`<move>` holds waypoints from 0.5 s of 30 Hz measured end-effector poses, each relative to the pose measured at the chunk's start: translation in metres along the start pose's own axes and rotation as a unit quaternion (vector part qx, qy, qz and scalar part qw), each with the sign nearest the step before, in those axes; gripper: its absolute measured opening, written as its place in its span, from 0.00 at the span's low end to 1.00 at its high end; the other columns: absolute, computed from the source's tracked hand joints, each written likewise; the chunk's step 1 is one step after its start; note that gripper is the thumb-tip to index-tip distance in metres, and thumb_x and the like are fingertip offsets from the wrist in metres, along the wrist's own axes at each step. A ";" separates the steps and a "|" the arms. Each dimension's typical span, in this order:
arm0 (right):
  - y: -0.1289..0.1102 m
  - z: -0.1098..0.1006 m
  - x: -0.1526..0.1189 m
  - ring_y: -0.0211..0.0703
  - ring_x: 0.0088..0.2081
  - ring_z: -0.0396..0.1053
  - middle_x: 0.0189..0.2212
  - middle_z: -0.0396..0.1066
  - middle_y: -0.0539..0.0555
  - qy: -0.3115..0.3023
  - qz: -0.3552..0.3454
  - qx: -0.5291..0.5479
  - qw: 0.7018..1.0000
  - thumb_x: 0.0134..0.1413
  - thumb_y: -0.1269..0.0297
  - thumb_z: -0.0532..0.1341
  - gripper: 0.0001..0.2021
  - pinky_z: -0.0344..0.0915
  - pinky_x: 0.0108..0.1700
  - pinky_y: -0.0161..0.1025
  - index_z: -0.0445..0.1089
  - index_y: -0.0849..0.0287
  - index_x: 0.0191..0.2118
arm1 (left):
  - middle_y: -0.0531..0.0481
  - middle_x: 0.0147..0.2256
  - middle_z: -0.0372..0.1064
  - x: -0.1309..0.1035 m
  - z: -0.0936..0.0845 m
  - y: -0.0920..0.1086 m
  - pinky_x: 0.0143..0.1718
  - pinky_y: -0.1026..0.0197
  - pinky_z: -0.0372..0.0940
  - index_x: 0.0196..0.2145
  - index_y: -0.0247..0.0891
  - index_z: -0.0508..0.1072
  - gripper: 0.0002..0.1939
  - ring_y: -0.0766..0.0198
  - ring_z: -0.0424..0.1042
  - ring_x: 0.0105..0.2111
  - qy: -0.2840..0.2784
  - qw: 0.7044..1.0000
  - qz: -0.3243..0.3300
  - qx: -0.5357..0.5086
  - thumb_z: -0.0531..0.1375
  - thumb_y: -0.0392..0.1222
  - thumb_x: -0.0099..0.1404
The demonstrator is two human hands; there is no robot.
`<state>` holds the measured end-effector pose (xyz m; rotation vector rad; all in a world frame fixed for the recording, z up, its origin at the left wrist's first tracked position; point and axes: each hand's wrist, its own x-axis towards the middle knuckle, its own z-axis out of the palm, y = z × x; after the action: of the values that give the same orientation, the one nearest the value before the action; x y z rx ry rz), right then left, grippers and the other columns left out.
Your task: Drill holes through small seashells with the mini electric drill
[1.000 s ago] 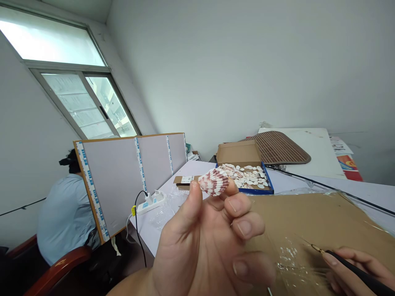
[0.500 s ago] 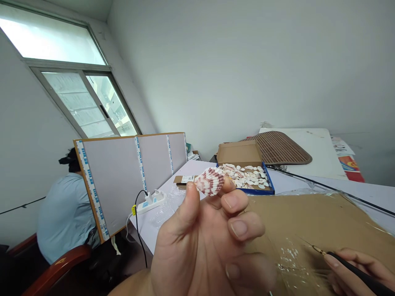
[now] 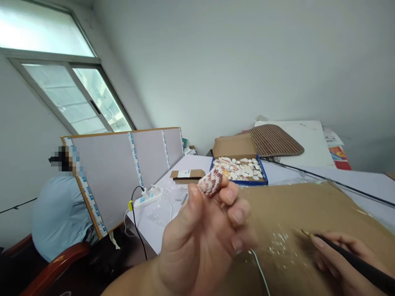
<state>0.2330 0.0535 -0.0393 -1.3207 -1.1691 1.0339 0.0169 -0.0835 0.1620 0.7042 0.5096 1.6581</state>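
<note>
Between the thumb and fingers of my left hand [image 3: 200,242] is a ribbed scallop shell [image 3: 211,182], white with reddish-brown markings. It is raised in front of the camera and tilted, its narrow end near the thumb. At the lower right, my right hand [image 3: 348,259] grips what looks like a fine paintbrush [image 3: 342,255], with a black handle, a gold-coloured collar and a very thin tip. That tip points left over the brown cardboard sheet [image 3: 296,205], apart from the shell. My right hand is partly blurred.
Behind the shell, an open box [image 3: 263,182] holds many shells. A small brown carton [image 3: 188,176], a power strip [image 3: 149,196] and clear plastic lie to the left. White specks [image 3: 279,242] and a pale cable [image 3: 261,271] are on the cardboard. A person [image 3: 60,213] sits behind a divider [image 3: 105,172].
My left hand has turned the shell, so it now shows more edge-on. The surroundings have shifted slightly left and up in view. The brush stays low at the right.
</note>
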 end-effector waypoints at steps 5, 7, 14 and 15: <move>-0.001 -0.002 -0.006 0.44 0.20 0.67 0.15 0.66 0.45 -0.055 -0.003 0.100 0.993 0.40 0.39 0.80 0.27 0.65 0.23 0.40 0.70 0.50 0.35 | 0.44 0.50 0.68 -0.005 -0.094 -0.046 0.54 0.50 0.67 0.55 0.46 0.75 0.16 0.53 0.67 0.49 -0.152 0.823 0.091 0.539 0.70 0.49 0.74; 0.005 -0.002 -0.006 0.41 0.20 0.66 0.16 0.65 0.43 -0.071 -0.015 0.128 0.989 0.45 0.43 0.80 0.26 0.64 0.24 0.38 0.70 0.51 0.37 | 0.39 0.58 0.69 -0.015 -0.128 -0.061 0.62 0.40 0.64 0.58 0.45 0.74 0.14 0.47 0.67 0.57 -0.251 0.687 0.062 0.679 0.63 0.42 0.77; 0.007 0.003 -0.008 0.36 0.18 0.61 0.14 0.62 0.39 -0.069 -0.016 0.140 0.988 0.44 0.49 0.81 0.24 0.62 0.25 0.36 0.68 0.51 0.36 | 0.36 0.67 0.69 -0.038 -0.164 -0.067 0.64 0.38 0.62 0.70 0.43 0.69 0.25 0.42 0.64 0.65 -0.284 0.550 0.040 0.784 0.59 0.39 0.79; 0.007 0.004 -0.008 0.36 0.18 0.61 0.14 0.62 0.39 -0.070 -0.016 0.148 0.986 0.45 0.51 0.81 0.23 0.62 0.25 0.36 0.68 0.51 0.36 | 0.36 0.68 0.69 -0.040 -0.166 -0.062 0.64 0.38 0.62 0.71 0.43 0.68 0.25 0.41 0.65 0.66 -0.275 0.550 0.040 0.788 0.60 0.40 0.78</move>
<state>0.2290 0.0465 -0.0467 -1.0060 -1.0865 1.2395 -0.0497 -0.1022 -0.0060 2.4511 1.4825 0.4683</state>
